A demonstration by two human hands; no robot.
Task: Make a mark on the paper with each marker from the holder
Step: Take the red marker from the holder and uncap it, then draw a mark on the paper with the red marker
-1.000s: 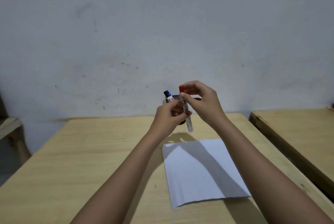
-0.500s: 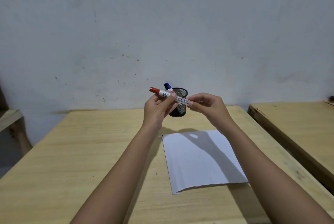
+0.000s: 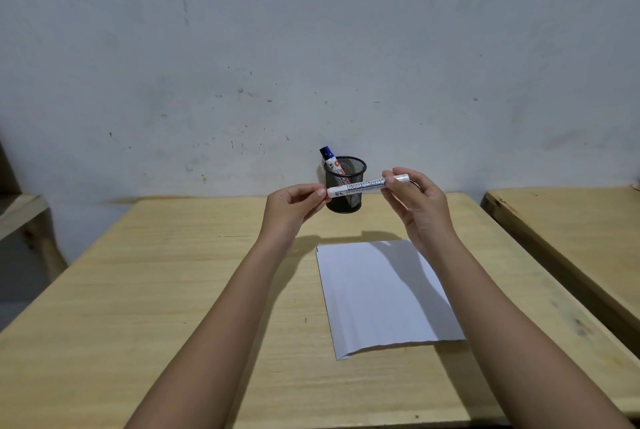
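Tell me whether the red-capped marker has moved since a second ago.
Yes. The red-capped marker hung upright above the mesh holder; now it lies level across the holder's front, held between the left hand and right hand.

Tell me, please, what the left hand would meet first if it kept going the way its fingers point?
Probably the pen holder: the left hand points right along the marker toward it, though depth is unclear and the holder may sit farther back.
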